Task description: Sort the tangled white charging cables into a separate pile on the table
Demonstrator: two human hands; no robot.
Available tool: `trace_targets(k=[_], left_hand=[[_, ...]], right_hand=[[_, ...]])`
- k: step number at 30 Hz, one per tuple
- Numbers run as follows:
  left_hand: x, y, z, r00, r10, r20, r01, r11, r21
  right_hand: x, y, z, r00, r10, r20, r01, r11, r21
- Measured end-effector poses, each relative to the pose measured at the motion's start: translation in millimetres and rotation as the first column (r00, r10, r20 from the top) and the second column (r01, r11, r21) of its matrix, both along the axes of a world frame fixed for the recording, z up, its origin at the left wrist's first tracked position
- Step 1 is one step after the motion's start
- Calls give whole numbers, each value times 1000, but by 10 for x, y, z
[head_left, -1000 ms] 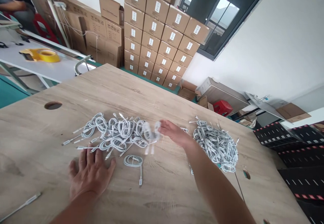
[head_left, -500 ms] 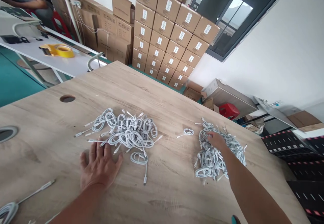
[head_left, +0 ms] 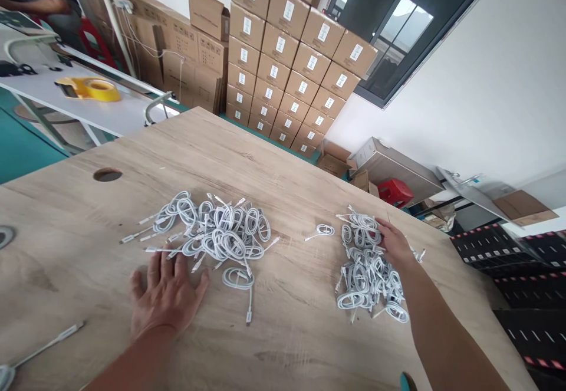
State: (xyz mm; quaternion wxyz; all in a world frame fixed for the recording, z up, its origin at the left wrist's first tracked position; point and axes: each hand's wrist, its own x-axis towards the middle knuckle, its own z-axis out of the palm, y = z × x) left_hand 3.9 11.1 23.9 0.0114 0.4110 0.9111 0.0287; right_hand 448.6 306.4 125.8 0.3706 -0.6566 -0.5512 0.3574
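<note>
I have two heaps of light-grey, cord-like cables with pale plugs on the pale wood-grain worktop, their lengths wound into small oval coils. The left heap is a loose tangle, several plugs poking out to its left and one at its right edge. The right heap runs longer from far to near, its coils overlapping. Between them I can see a single coiled cable lying flat, one end pointing left. Another flat coil lies at the left heap's near edge, its straight plug end towards me. At bottom left, one more cable is cut off by my view.
</note>
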Motion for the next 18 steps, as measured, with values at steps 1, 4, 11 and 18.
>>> trace_targets(k=[1,4,11,18], left_hand=[[2,0,0,1000,-1,2,1,1000,1],[6,0,2,1000,-5,7,5,1000,0],[14,3,56,1000,6,26,-5,1000,-29],[32,-1,42,1000,6,18,-7,1000,25]], right_hand=[[-103,-35,26,991,46,-124,-53,997,-57],[-462,-132,1,921,228,-317,-289,944,-160],[-1050,-91,-539,955,297,-19,-293,927,-235],[-1191,-176,-444,891,188,-413,-318,908,-273]])
